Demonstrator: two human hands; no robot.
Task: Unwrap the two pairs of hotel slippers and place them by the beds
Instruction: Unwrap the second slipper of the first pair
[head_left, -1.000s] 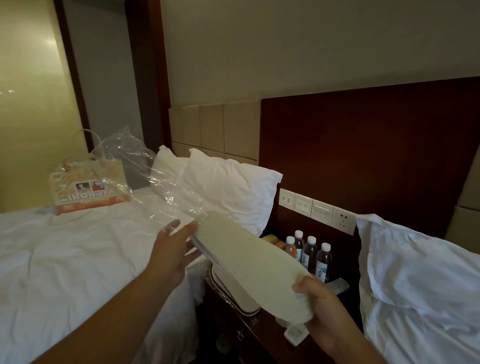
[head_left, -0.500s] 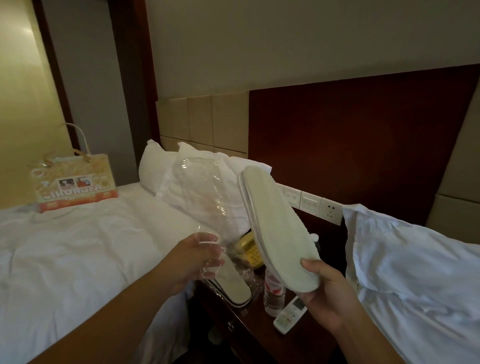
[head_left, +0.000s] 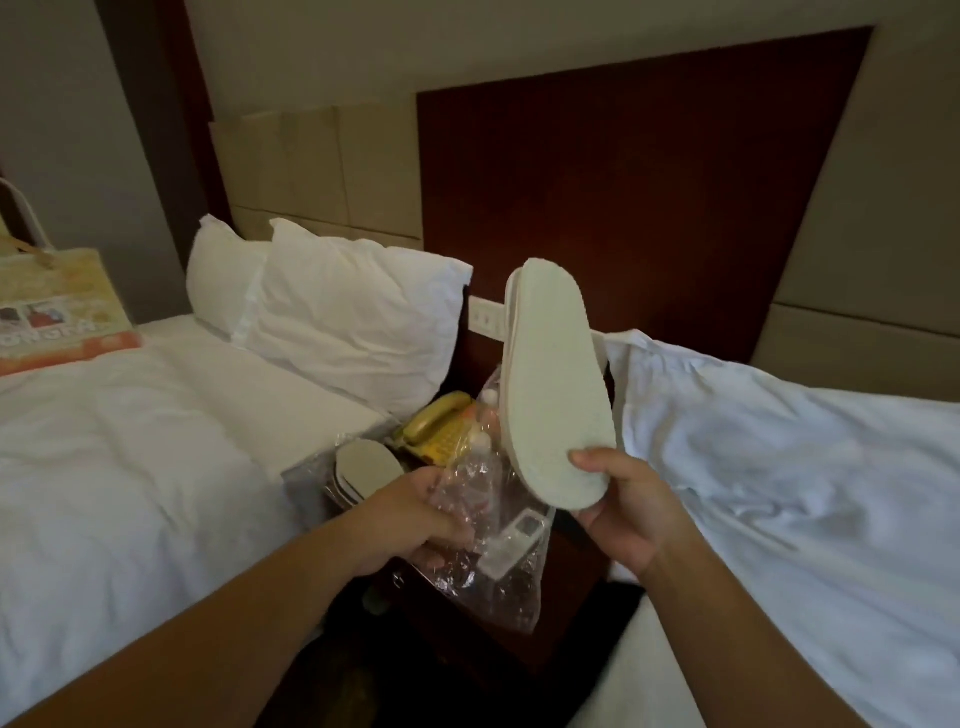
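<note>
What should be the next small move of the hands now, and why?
Probably the left hand should drop the empty plastic wrapper, perhaps on the nightstand. The right hand already holds the unwrapped slippers free of it, soles up. Another pair, seemingly still wrapped, lies on the nightstand, so a free left hand will be needed.

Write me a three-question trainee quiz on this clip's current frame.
1. True or false: the right hand holds slippers by one end.
2. What does the left hand hold? A) phone B) wrapper C) pillow
3. Fill in: a second wrapped pair lies beside the yellow ____.

Key: 1 true. 2 B, the clear wrapper. 3 phone.
</note>
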